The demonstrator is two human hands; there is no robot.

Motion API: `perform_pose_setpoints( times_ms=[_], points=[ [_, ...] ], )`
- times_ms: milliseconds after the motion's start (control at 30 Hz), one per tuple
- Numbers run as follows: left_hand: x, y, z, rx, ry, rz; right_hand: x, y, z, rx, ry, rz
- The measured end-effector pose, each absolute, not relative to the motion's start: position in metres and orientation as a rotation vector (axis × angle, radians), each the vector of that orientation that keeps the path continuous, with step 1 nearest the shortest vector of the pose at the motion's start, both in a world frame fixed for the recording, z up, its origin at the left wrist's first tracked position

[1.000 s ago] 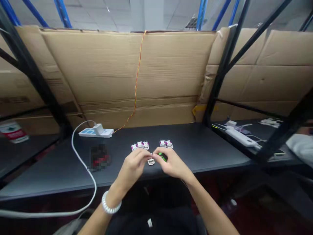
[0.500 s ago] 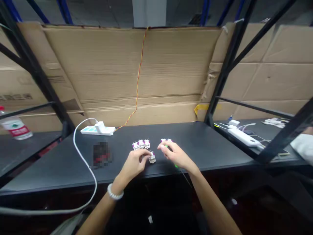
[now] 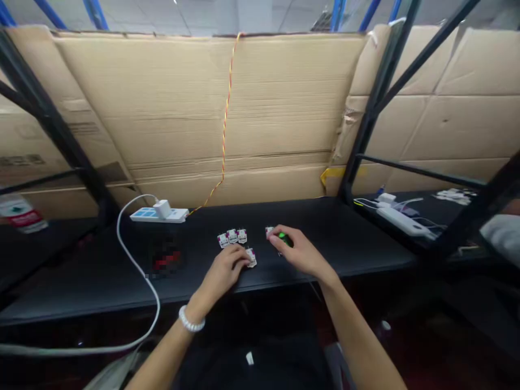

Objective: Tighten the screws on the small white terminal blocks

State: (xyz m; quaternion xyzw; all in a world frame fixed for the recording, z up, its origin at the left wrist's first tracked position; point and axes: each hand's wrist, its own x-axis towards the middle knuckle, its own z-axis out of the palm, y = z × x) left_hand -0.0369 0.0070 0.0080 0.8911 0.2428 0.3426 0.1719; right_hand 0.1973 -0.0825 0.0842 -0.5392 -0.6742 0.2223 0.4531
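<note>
My left hand (image 3: 227, 266) rests on the table with thumb and fingertips closed on a small white part (image 3: 252, 258) with purple trim. Just beyond it, several similar white-and-purple parts (image 3: 232, 236) lie side by side. To the right, my right hand (image 3: 299, 249) has its fingers curled round a small green-and-black tool (image 3: 286, 239); its exact kind is not clear. Another white part (image 3: 268, 231) lies at those fingertips, partly covered by the hand.
A white power strip (image 3: 174, 215) with a plug stands at the back left, its white cable (image 3: 140, 265) looping over the front edge. A blurred dark-and-red item (image 3: 166, 261) lies on the left. Black metal posts (image 3: 368, 116) and a cardboard wall (image 3: 280, 108) bound the table (image 3: 365, 244).
My right hand has gone from loosely spread fingers to curling round the green-and-black tool. The left hand stays at the same white part. The view has shifted slightly and brightened at the back.
</note>
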Motion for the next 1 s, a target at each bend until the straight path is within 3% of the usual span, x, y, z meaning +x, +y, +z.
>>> perform_pose_setpoints(
  times_ms=[500,700,833,1000],
  points=[
    [-0.037,0.008,0.007,2.650,0.607,0.949,0.200,-0.084,0.083,-1.284,-1.609,0.562],
    [-0.039,0.005,0.006,2.573,0.602,0.955,0.211,-0.087,0.075,-0.836,-1.361,0.734],
    [-0.037,0.004,0.004,2.539,0.611,0.939,0.209,-0.085,0.069,-0.653,-1.296,0.633],
    [-0.034,0.001,0.006,2.519,0.635,0.936,0.195,-0.079,0.069,-0.774,-1.344,0.454]
  ],
)
